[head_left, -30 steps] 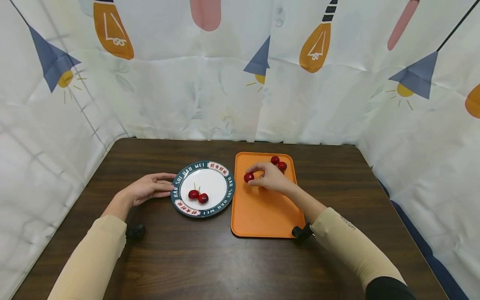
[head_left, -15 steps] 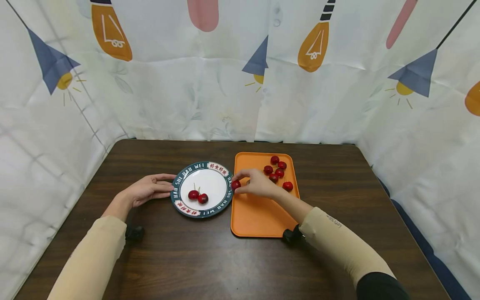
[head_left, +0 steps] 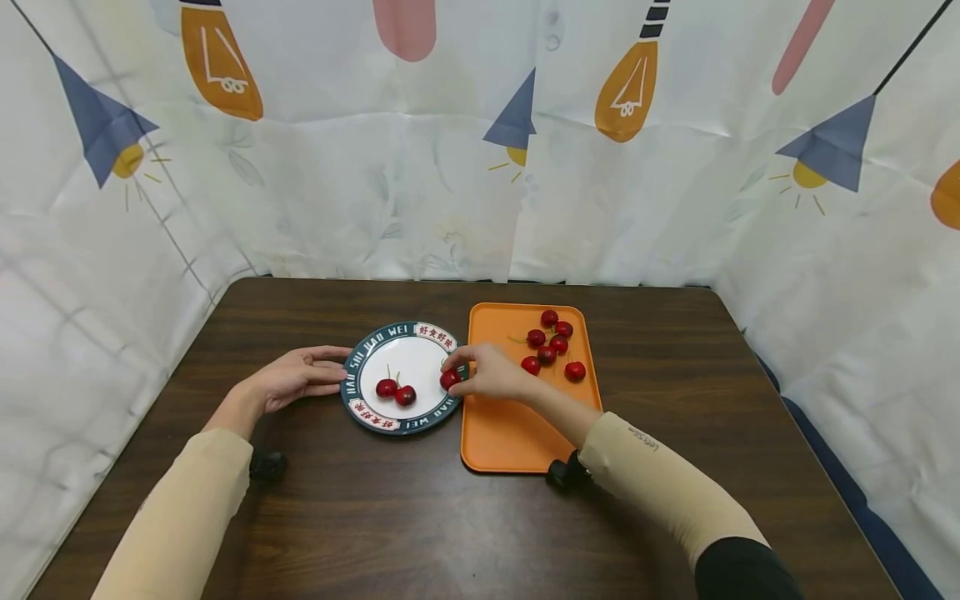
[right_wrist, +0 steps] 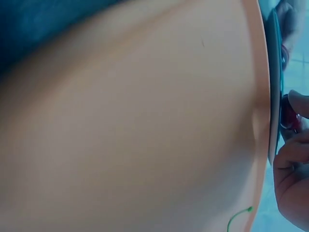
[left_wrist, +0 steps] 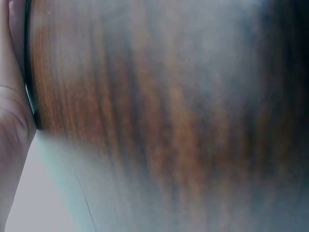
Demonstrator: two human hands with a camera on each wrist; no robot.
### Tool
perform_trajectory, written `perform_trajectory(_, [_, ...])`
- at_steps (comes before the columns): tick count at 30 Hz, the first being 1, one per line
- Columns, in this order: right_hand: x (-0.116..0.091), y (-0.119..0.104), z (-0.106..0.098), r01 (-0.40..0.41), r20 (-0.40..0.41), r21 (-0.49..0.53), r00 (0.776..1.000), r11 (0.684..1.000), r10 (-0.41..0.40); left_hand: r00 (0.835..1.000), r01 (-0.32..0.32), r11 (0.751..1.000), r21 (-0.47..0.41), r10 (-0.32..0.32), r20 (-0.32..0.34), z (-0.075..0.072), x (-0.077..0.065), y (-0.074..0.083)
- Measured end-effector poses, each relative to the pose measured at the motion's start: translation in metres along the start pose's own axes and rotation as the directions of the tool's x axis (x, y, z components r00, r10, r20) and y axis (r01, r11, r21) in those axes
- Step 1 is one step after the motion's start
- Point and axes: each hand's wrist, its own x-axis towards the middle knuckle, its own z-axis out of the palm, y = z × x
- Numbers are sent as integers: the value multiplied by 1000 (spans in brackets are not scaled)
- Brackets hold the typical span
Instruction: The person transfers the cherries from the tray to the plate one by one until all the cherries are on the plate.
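Note:
Between thumb and fingers, my right hand (head_left: 491,373) pinches a dark red cherry (head_left: 449,380) over the right side of the plate (head_left: 420,358), which is white with a green lettered rim. The right wrist view shows the same cherry (right_wrist: 289,118) close to the plate's edge. Two stemmed cherries (head_left: 406,396) lie together on the plate's white middle. With its fingers extended, my left hand (head_left: 300,373) touches the plate's left rim; only part of this hand (left_wrist: 12,111) enters the left wrist view.
Right of the plate, an orange tray (head_left: 510,433) sits with several cherries (head_left: 558,344) on its far right part. A green stem (right_wrist: 239,215) crosses the tray's edge in the right wrist view. A printed curtain (head_left: 420,200) hangs behind the dark wooden table (head_left: 375,517).
My right hand has carried the cherry leftward from above the tray to over the plate, uncovering more cherries on the tray. The left hand has stayed at the rim.

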Motion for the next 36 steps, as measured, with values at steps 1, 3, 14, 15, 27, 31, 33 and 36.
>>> perform_trajectory(1, [1,-1,2,-2,5,-11,1000,1000,2,1000,0,1000,-1,0,0,0,0,0])
perform_trajectory(3, [3,-4,4,-5,16,-20,1000,1000,5,1000,2,1000,0,-2,-1,0,0,0])
perform_trajectory(14, [6,-18,11,61,59,-77,997,995,-57,1000,-3,1000,0,3,-5,1,0,1])
perform_trajectory(15, [5,-18,12,60,64,-73,996,996,-56,1000,-3,1000,2,3,-5,1,0,1])
perform_trajectory(27, [5,-19,10,85,67,-32,994,996,-83,1000,-3,1000,12,3,-5,2,0,1])
perform_trajectory(31, [3,-17,7,80,62,-16,995,997,-79,1000,-3,1000,8,3,-4,1,0,1])
perform_trajectory(33, [2,-15,5,61,62,-2,996,998,-61,1000,-5,1000,9,5,-5,1,0,0])
perform_trajectory(36, [-1,-15,1,43,61,16,997,999,-44,1000,-7,1000,11,7,-5,1,0,0])
